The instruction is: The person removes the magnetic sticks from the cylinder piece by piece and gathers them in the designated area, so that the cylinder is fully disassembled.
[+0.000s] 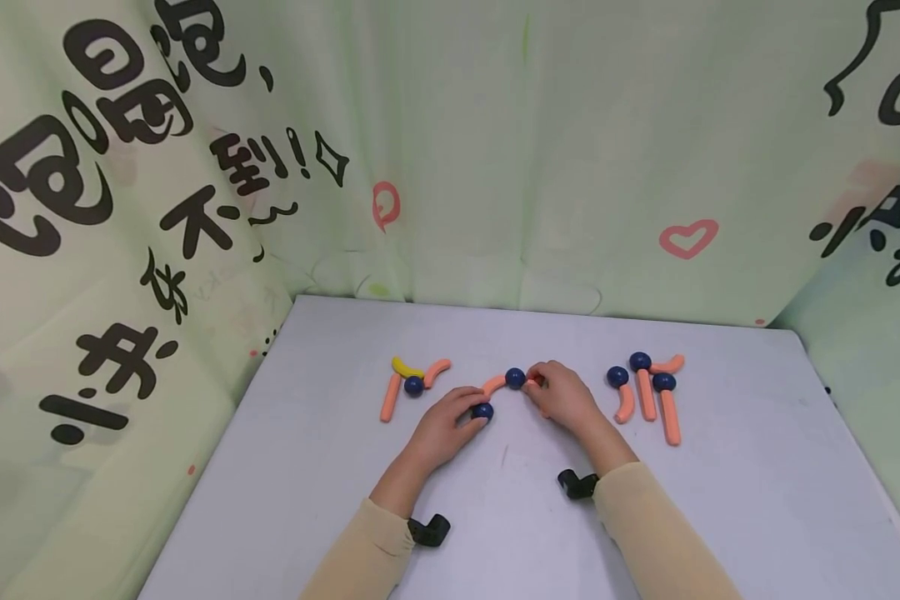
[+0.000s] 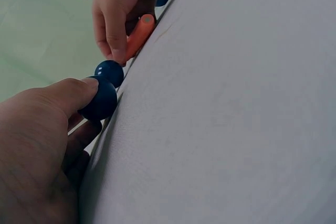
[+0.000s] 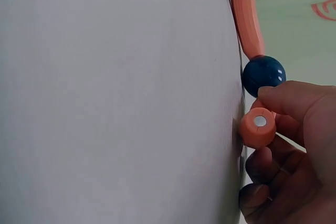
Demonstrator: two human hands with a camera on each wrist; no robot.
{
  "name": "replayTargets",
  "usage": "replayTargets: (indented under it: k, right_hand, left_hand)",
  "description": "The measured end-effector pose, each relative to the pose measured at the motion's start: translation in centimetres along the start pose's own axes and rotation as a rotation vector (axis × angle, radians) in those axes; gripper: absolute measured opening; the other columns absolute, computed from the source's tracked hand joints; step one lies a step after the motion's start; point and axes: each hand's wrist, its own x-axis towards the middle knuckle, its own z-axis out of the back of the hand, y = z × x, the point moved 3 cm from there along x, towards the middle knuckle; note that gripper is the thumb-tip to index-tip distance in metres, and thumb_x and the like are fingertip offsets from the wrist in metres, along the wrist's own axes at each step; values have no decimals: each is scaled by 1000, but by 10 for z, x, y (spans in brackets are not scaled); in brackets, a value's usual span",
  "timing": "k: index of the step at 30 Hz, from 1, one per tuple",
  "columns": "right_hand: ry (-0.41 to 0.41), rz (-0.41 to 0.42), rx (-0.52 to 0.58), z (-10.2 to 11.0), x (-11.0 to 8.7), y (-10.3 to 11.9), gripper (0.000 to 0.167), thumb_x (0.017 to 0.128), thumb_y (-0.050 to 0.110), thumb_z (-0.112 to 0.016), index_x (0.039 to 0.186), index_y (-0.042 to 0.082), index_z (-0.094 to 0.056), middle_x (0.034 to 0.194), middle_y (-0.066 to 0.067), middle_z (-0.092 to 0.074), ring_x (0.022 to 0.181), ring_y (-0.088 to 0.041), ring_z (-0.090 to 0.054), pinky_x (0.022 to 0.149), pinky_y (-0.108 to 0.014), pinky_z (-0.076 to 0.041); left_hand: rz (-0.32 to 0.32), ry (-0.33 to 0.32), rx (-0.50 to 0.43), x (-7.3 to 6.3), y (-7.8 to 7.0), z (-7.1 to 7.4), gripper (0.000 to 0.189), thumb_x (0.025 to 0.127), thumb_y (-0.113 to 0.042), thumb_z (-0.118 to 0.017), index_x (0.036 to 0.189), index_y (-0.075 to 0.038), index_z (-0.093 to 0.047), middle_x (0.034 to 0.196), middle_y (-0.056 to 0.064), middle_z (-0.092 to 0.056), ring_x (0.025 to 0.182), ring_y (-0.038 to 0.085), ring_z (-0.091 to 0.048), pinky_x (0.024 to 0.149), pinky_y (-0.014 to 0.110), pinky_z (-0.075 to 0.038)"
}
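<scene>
My left hand (image 1: pixel 444 429) grips a blue ball (image 1: pixel 483 412) low over the table, thumb on its near side in the left wrist view. From that ball an orange curved rod (image 1: pixel 493 384) runs up to a second blue ball (image 1: pixel 515 378). My right hand (image 1: pixel 566 398) pinches another orange rod (image 3: pixel 257 129) right at this second ball. The rod's end, with a pale metal disc, faces the right wrist camera. Part of the held rod is hidden behind my right fingers.
Left on the white table (image 1: pixel 285 500) lie a yellow curved rod (image 1: pixel 407 368), a blue ball (image 1: pixel 413 386), an orange straight rod (image 1: pixel 390 398) and an orange curved rod (image 1: pixel 437 372). Several blue balls joined to orange rods (image 1: pixel 671 417) lie right. A printed curtain (image 1: pixel 570 167) borders the table.
</scene>
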Motion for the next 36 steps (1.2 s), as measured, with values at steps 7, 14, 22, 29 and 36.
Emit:
replayTargets:
  k: [7, 14, 22, 29, 36]
  right_hand:
    - [-5, -11, 19, 12, -1, -11, 22, 97, 28, -61, 110, 10, -65, 96, -7, -60, 79, -19, -57, 72, -32, -44]
    - [35, -60, 15, 29, 4, -30, 25, 99, 29, -59, 113, 9, -63, 86, -7, -56, 61, -15, -56, 68, -31, -42]
    - [74, -101, 2, 42, 8, -43, 27, 100, 27, -58, 117, 7, -61, 69, -6, -58, 60, -18, -55, 72, -35, -41]
    - [86, -102, -49, 39, 8, -46, 32, 99, 28, -60, 121, 5, -62, 97, -12, -55, 59, -16, -56, 73, -35, -44]
    - [36, -94, -98, 40, 5, -37, 40, 99, 31, -58, 131, 7, -58, 125, -18, -54, 85, -22, -61, 69, -33, -52]
  left_hand:
    - [1, -8, -2, -1, 0, 0, 41, 97, -37, -62, 137, -27, -59, 143, -9, -52, 135, 15, -50, 111, 36, -43]
    - [-5, -10, -6, -1, 2, -1, 41, 98, -38, -62, 137, -28, -59, 144, -10, -52, 135, 13, -49, 111, 35, -43]
    - [-6, -9, 0, -1, 2, 1, 41, 98, -38, -62, 137, -28, -58, 144, -10, -52, 135, 14, -49, 111, 36, -43]
    - [-2, -14, -1, -1, 0, 0, 41, 97, -39, -62, 137, -29, -58, 143, -10, -52, 135, 14, -50, 111, 36, -43]
    - [2, -9, -9, -2, -1, 1, 41, 98, -38, -61, 138, -28, -58, 143, -9, -52, 135, 15, -50, 111, 37, -43]
